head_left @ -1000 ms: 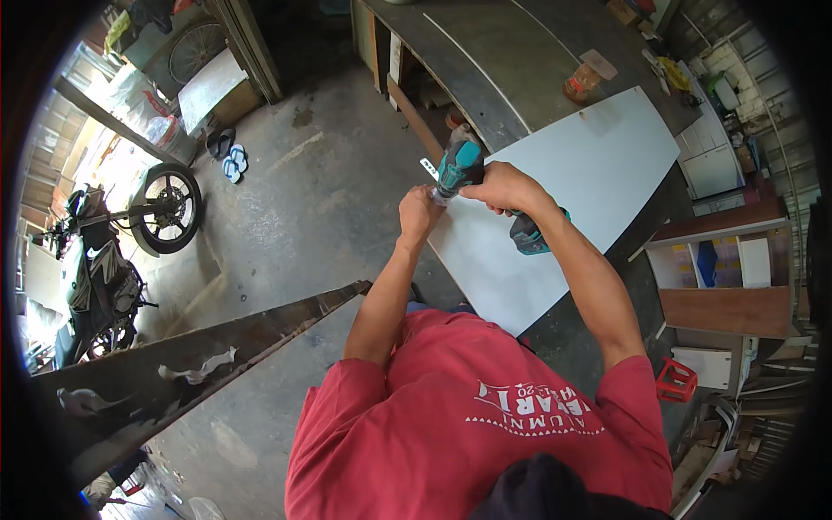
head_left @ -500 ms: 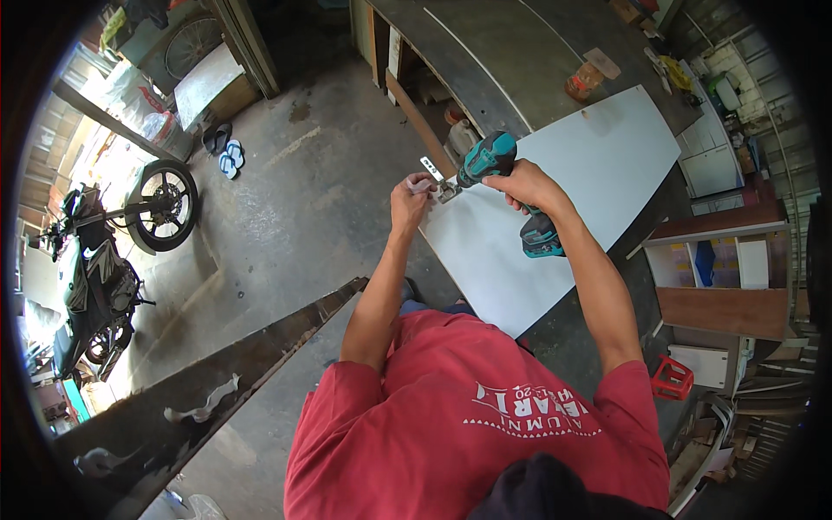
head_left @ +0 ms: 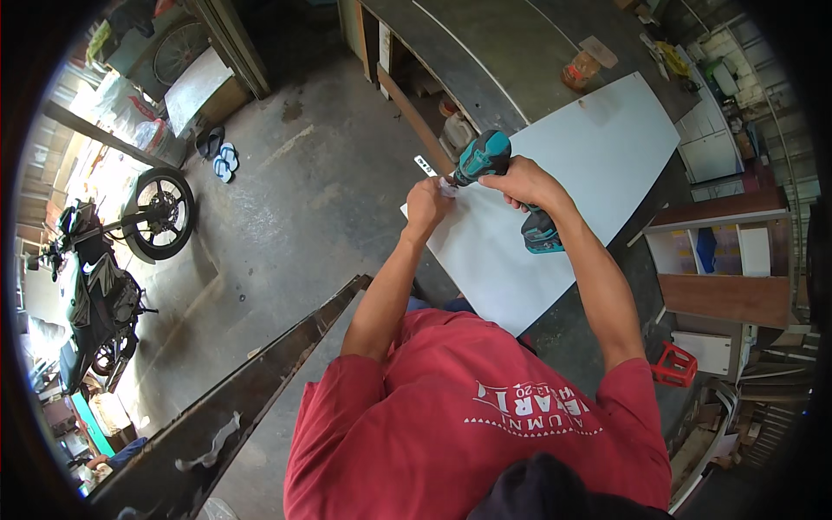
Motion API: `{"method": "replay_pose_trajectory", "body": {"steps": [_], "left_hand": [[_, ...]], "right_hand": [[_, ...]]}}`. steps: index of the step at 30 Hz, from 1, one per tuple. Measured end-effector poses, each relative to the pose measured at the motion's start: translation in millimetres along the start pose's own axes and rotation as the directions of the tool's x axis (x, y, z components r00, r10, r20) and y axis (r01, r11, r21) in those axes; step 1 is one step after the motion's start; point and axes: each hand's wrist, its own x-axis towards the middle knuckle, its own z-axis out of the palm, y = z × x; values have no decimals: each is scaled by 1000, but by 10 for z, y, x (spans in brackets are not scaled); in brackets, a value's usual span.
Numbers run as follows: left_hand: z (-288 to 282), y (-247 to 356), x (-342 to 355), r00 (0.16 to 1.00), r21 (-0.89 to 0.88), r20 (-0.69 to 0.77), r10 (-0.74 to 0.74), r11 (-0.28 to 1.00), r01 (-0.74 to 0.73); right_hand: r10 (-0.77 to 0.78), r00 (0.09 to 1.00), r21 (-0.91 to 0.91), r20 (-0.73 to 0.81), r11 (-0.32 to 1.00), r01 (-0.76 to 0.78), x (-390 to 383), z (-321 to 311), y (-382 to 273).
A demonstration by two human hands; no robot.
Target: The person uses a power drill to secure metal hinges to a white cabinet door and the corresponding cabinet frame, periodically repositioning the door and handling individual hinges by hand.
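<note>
My right hand (head_left: 526, 184) is wrapped round the grip of a teal and black cordless drill (head_left: 485, 156), its front end pointing left and down toward the board's edge. At that edge my left hand (head_left: 429, 206) is closed, with a small whitish translucent thing (head_left: 449, 186) at its fingertips, just beside the drill's tip. Both hands are over a large white board (head_left: 555, 208). A narrow white strip (head_left: 424, 165) with dark marks sticks out beyond my left fingers. The drill's tip and whatever it touches are mostly hidden by my left hand.
A dark workbench (head_left: 485, 52) lies beneath the board, with an orange-brown jar (head_left: 579, 72) on it. A shelf unit (head_left: 724, 251) and a red stool (head_left: 674, 364) are to the right. A motorcycle (head_left: 108, 286) and slippers (head_left: 225, 163) are on the left, a dark-edged panel (head_left: 260, 373) nearer.
My left hand has moved right, up to the drill's tip, and now covers the metal hinge-like fitting that showed there. The drill has barely shifted in my right hand.
</note>
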Motion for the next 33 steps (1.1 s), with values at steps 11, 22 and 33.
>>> {"method": "replay_pose_trajectory", "body": {"steps": [11, 22, 33], "left_hand": [[3, -48, 30, 1000, 141, 24, -3, 990, -1], [-44, -90, 86, 995, 155, 75, -70, 986, 57], [-69, -34, 86, 994, 152, 81, -78, 986, 65]], "right_hand": [[-12, 1000, 11, 12, 1000, 12, 7, 19, 19], [-30, 1000, -64, 5, 998, 31, 29, 8, 16], [-43, 999, -93, -7, 995, 43, 46, 2, 29]]}}
